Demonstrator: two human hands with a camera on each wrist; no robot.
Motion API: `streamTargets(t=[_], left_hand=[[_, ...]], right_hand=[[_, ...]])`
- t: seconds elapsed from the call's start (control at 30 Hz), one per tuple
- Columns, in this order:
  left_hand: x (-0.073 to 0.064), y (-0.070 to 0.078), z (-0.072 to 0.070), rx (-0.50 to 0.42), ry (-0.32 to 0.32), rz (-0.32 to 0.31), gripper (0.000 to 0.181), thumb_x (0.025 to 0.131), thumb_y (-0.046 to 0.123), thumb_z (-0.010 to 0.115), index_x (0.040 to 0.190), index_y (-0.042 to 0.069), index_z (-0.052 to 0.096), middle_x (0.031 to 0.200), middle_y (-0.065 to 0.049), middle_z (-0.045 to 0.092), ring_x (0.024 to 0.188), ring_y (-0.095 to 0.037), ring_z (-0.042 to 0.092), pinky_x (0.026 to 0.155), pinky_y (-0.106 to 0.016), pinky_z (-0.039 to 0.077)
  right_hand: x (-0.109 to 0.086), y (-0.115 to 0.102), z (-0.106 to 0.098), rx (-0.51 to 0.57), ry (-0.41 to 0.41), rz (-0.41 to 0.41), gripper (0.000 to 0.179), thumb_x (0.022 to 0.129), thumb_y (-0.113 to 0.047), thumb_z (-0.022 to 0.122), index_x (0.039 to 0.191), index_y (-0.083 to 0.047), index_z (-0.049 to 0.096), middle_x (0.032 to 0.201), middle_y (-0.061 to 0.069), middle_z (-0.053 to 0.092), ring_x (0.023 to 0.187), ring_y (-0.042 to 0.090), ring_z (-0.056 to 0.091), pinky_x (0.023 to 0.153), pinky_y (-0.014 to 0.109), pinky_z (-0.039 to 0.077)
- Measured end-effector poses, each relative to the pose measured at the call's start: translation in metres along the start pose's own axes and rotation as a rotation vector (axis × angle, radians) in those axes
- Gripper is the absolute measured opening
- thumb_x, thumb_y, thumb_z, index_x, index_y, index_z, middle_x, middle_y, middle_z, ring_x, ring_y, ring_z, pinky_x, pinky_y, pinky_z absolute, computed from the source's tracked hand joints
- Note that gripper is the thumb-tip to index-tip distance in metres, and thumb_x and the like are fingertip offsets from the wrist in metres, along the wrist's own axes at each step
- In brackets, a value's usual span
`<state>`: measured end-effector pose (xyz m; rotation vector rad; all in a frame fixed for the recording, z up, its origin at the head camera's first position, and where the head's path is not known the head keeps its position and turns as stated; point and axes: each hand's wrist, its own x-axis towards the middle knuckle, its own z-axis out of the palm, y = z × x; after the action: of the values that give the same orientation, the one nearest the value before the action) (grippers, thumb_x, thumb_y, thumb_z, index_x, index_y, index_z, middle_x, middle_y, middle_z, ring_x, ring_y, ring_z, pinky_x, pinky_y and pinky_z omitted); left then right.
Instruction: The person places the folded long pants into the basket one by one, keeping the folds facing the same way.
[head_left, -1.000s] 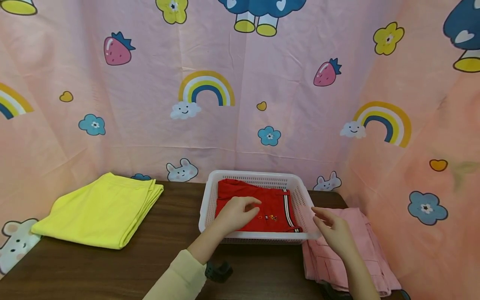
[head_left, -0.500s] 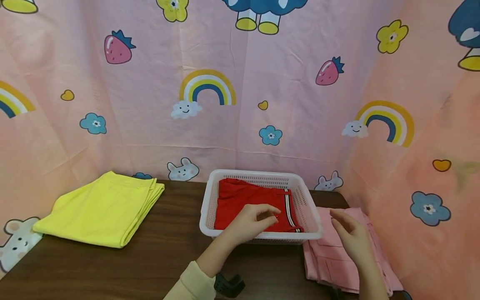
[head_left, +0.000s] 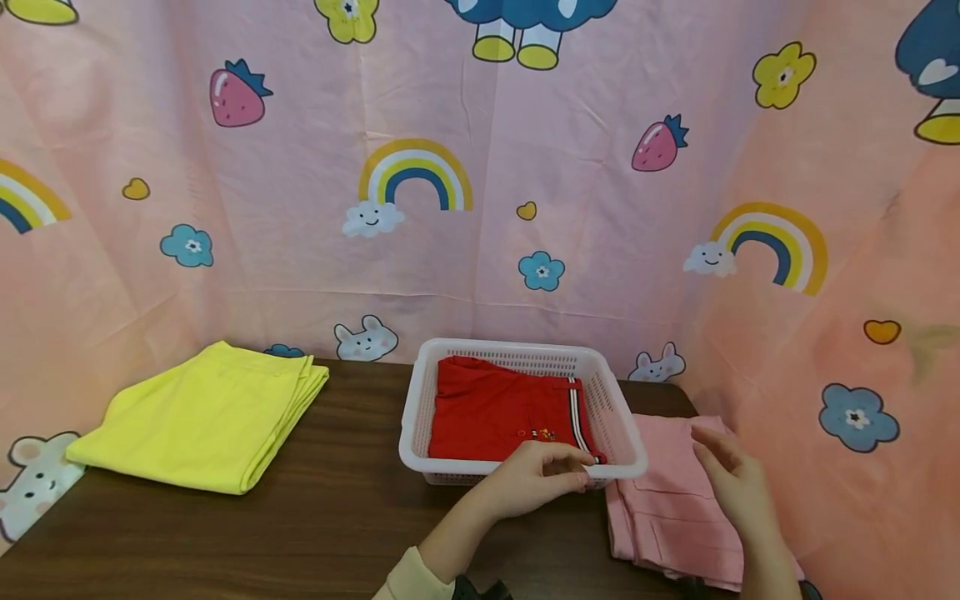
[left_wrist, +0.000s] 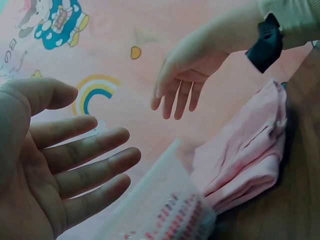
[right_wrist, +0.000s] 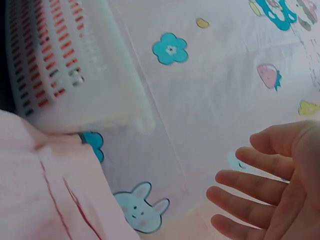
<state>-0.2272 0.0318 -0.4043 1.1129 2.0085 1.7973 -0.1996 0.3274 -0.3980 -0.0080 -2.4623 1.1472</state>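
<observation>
the left hand (head_left: 534, 479) masks part of the near rim of the white basket (head_left: 459, 467), while the right hand (head_left: 737, 483) covers part of the pink garment (head_left: 667, 483). the motif (head_left: 544, 434) on the red garment (head_left: 480, 412) is too small to read. the basket is blurred and cut off in the right wrist view.

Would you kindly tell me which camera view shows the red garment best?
The head view: it looks down into the basket, where the red garment lies in plain sight. Both wrist views show only bits of red through the basket's side.
</observation>
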Motion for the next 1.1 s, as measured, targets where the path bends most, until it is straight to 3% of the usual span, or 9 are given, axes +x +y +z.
streamTargets(t=[0.13, 0.27, 0.47, 0.57, 0.67, 0.77, 0.9, 1.0, 1.1], left_hand=[[0.001, -0.005, 0.011, -0.06, -0.013, -0.027, 0.025, 0.092, 0.007, 0.063, 0.115, -0.002, 0.066, 0.096, -0.015, 0.069, 0.082, -0.012, 0.066, 0.074, -0.024, 0.052], [0.001, -0.011, 0.02, -0.033, -0.003, -0.031, 0.023, 0.091, 0.008, 0.063, 0.112, 0.001, 0.067, 0.094, -0.007, 0.07, 0.082, -0.009, 0.065, 0.073, -0.021, 0.05], [0.002, -0.021, 0.029, 0.028, -0.017, -0.001, 0.022, 0.091, 0.01, 0.062, 0.111, 0.001, 0.068, 0.093, 0.0, 0.068, 0.081, 0.0, 0.059, 0.073, -0.019, 0.049], [0.002, -0.025, 0.033, 0.045, -0.011, -0.023, 0.022, 0.091, 0.01, 0.063, 0.11, 0.001, 0.068, 0.094, 0.004, 0.066, 0.08, 0.0, 0.057, 0.072, -0.019, 0.048], [0.003, -0.027, 0.037, 0.057, 0.0, -0.058, 0.024, 0.09, 0.01, 0.063, 0.111, -0.001, 0.068, 0.096, 0.004, 0.066, 0.08, 0.001, 0.056, 0.071, -0.018, 0.048], [0.004, -0.03, 0.043, 0.042, 0.011, -0.09, 0.026, 0.089, 0.009, 0.064, 0.111, -0.004, 0.067, 0.094, 0.0, 0.068, 0.077, 0.001, 0.058, 0.069, -0.017, 0.048], [0.006, -0.035, 0.049, 0.083, 0.026, -0.119, 0.028, 0.088, 0.011, 0.063, 0.11, -0.005, 0.067, 0.088, 0.002, 0.068, 0.076, 0.001, 0.058, 0.069, -0.017, 0.047], [0.007, -0.04, 0.053, 0.154, 0.047, -0.132, 0.031, 0.087, 0.014, 0.063, 0.11, -0.004, 0.067, 0.088, 0.004, 0.067, 0.079, 0.001, 0.057, 0.072, -0.018, 0.046], [0.007, -0.043, 0.057, 0.205, 0.066, -0.142, 0.033, 0.085, 0.015, 0.062, 0.111, -0.005, 0.067, 0.089, 0.003, 0.068, 0.081, 0.001, 0.057, 0.072, -0.018, 0.046]], right_hand=[[0.001, 0.007, -0.007, 0.001, 0.017, 0.017, 0.039, 0.099, -0.022, 0.053, 0.127, 0.005, 0.057, 0.122, 0.026, 0.059, 0.094, -0.021, 0.044, 0.073, 0.004, 0.039], [0.002, 0.013, -0.012, 0.0, 0.01, 0.044, 0.041, 0.099, -0.022, 0.052, 0.128, 0.007, 0.055, 0.123, 0.028, 0.057, 0.093, -0.022, 0.042, 0.072, 0.004, 0.039], [0.001, 0.018, -0.02, -0.048, -0.039, 0.125, 0.047, 0.101, -0.029, 0.048, 0.134, 0.005, 0.05, 0.128, 0.027, 0.054, 0.103, 0.004, 0.053, 0.069, 0.005, 0.04], [0.0, 0.019, -0.023, -0.043, -0.045, 0.144, 0.049, 0.1, -0.029, 0.05, 0.135, 0.005, 0.05, 0.127, 0.027, 0.055, 0.098, -0.003, 0.053, 0.068, 0.006, 0.041], [0.0, 0.021, -0.026, -0.044, -0.048, 0.167, 0.05, 0.1, -0.03, 0.051, 0.135, 0.005, 0.049, 0.126, 0.028, 0.055, 0.088, -0.019, 0.042, 0.068, 0.006, 0.041], [0.0, 0.024, -0.028, -0.068, -0.057, 0.201, 0.052, 0.1, -0.033, 0.049, 0.136, 0.005, 0.048, 0.128, 0.028, 0.054, 0.097, -0.003, 0.052, 0.071, 0.012, 0.043], [0.002, 0.027, -0.031, -0.049, -0.072, 0.273, 0.057, 0.1, -0.037, 0.046, 0.138, 0.005, 0.044, 0.135, 0.029, 0.047, 0.119, 0.039, 0.047, 0.088, 0.043, 0.047], [0.003, 0.032, -0.031, -0.018, -0.095, 0.338, 0.063, 0.1, -0.042, 0.044, 0.141, 0.005, 0.039, 0.141, 0.03, 0.039, 0.125, 0.047, 0.039, 0.094, 0.061, 0.037], [0.004, 0.037, -0.033, -0.012, -0.135, 0.387, 0.068, 0.099, -0.045, 0.043, 0.144, 0.005, 0.034, 0.145, 0.03, 0.032, 0.128, 0.048, 0.034, 0.097, 0.062, 0.034]])
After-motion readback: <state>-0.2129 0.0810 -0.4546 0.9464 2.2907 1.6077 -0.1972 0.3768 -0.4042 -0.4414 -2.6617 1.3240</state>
